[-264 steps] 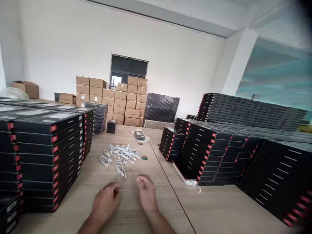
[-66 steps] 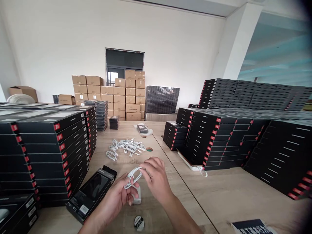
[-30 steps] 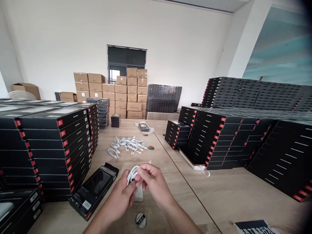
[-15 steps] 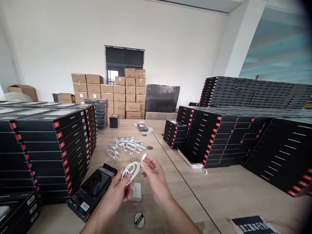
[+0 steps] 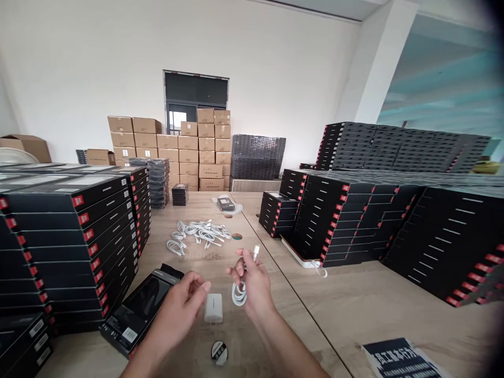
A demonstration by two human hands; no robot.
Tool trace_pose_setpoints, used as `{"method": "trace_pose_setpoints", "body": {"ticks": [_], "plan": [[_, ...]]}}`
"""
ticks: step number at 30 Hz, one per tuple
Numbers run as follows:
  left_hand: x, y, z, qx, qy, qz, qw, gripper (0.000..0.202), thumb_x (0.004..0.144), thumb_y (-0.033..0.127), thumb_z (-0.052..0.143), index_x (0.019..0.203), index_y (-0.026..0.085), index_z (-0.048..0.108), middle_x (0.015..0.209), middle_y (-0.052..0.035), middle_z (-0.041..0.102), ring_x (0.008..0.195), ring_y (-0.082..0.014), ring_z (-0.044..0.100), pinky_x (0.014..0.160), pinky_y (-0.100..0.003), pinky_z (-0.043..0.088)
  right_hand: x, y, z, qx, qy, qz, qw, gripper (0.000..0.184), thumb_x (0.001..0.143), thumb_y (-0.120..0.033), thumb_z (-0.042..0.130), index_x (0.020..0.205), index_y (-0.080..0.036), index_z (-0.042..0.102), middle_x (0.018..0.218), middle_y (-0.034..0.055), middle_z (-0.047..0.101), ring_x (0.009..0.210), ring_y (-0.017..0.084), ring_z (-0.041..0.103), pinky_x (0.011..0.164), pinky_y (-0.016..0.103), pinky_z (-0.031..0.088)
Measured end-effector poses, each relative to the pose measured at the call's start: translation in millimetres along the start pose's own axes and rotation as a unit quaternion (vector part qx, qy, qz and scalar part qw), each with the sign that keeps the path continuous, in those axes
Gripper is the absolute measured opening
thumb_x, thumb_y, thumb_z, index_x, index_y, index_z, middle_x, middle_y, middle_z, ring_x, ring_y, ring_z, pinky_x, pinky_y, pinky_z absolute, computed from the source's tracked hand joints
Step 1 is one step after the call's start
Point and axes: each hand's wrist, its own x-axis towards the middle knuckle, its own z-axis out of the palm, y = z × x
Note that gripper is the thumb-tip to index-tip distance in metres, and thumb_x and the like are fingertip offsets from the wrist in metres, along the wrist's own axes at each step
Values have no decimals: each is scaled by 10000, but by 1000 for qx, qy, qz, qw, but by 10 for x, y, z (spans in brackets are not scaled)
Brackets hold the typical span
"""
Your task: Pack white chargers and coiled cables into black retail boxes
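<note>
My right hand (image 5: 252, 281) is closed on a coiled white cable (image 5: 239, 293); the coil hangs below my fingers and one plug end (image 5: 256, 251) sticks up. My left hand (image 5: 179, 307) hovers over the wooden table (image 5: 354, 315) with fingers loosely curled and apart, holding nothing, its fingertips just left of a white charger block (image 5: 213, 308). A black product box (image 5: 144, 304) lies flat to the left of that hand. A round black disc (image 5: 219, 352) sits near the table edge below the charger.
A pile of coiled white cables (image 5: 197, 233) lies farther back. Tall stacks of black boxes stand at the left (image 5: 71, 236) and right (image 5: 374, 220). Brown cartons (image 5: 189, 152) line the far wall. A printed black sheet (image 5: 401, 359) lies at the front right.
My left hand has let go of the cable and dropped toward the charger block. The cable is now in my right hand alone, hanging as a coil. The view shifted slightly right.
</note>
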Motion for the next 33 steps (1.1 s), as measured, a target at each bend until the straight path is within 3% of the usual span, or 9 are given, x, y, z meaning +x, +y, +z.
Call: {"method": "trace_pose_setpoints", "body": {"ticks": [3, 6, 9, 13, 18, 20, 24, 29, 33], "plan": [[-31, -38, -234, 192, 20, -25, 981, 418, 844, 563, 454, 620, 211, 483, 590, 18, 542, 602, -161, 529, 581, -260, 347, 148, -93, -140, -39, 24, -27, 999, 328, 734, -489, 739, 815, -179, 671, 417, -124, 416, 317, 53, 324, 546, 290, 519], [-113, -82, -324, 246, -91, -93, 961, 290, 767, 485, 562, 677, 210, 551, 667, 6, 594, 651, -184, 558, 536, -253, 303, 214, -129, -217, -35, 36, -30, 998, 317, 694, -438, 776, 844, -176, 680, 419, -129, 418, 325, 53, 331, 561, 288, 519], [-164, -128, -219, 288, -149, -103, 940, 169, 659, 362, 645, 720, 212, 598, 698, 3, 630, 667, -195, 571, 525, -253, 282, 221, -135, -226, -20, 31, -22, 999, 316, 667, -396, 794, 870, -180, 686, 417, -136, 420, 323, 49, 328, 572, 286, 519], [-112, -171, 36, 333, -76, -53, 938, 93, 701, 244, 528, 616, 206, 521, 677, -13, 602, 670, -184, 552, 563, -263, 311, 216, -135, -210, -4, 18, -10, 1000, 325, 673, -389, 788, 901, -178, 693, 419, -135, 434, 319, 50, 345, 579, 287, 519], [9, -243, 265, 101, 19, -73, 992, 28, 777, 238, 460, 756, 222, 451, 714, 8, 570, 585, -155, 559, 423, -219, 364, 189, -76, -175, -39, 60, 2, 997, 369, 702, -456, 736, 932, -170, 692, 590, -9, 689, 621, 183, 667, 627, 288, 511], [39, -270, 347, -45, 73, -86, 993, 188, 785, 278, 512, 956, 221, 457, 839, -24, 629, 656, -182, 620, 397, -221, 411, 147, -30, -141, -107, 58, -18, 992, 429, 749, -538, 670, 967, -169, 697, 755, 55, 767, 725, 225, 691, 612, 295, 498], [61, -253, 492, -302, 125, -78, 942, 662, 752, 325, 671, 1310, 255, 321, 1098, -101, 669, 919, -247, 684, 611, -302, 557, 52, 60, -80, -221, 24, -95, 970, 486, 828, -608, 560, 1016, -190, 723, 1009, 87, 771, 934, 257, 680, 805, 336, 499], [32, -130, 567, -491, 115, -60, 862, 516, 714, 372, 766, 1151, 249, 520, 1253, -115, 634, 1153, -283, 607, 845, -377, 546, 24, 179, -100, -287, -19, -186, 940, 499, 874, -612, 501, 1102, -225, 718, 1207, 90, 694, 1214, 267, 554, 1068, 389, 361], [17, -113, 532, -533, 115, -36, 837, 474, 676, 308, 811, 1072, 231, 563, 1183, -96, 674, 1092, -255, 639, 890, -390, 527, -8, 302, -106, -360, -68, -228, 902, 442, 903, -555, 493, 1186, -275, 685, 1339, 54, 608, 1325, 261, 436, 1149, 421, 254]]}}
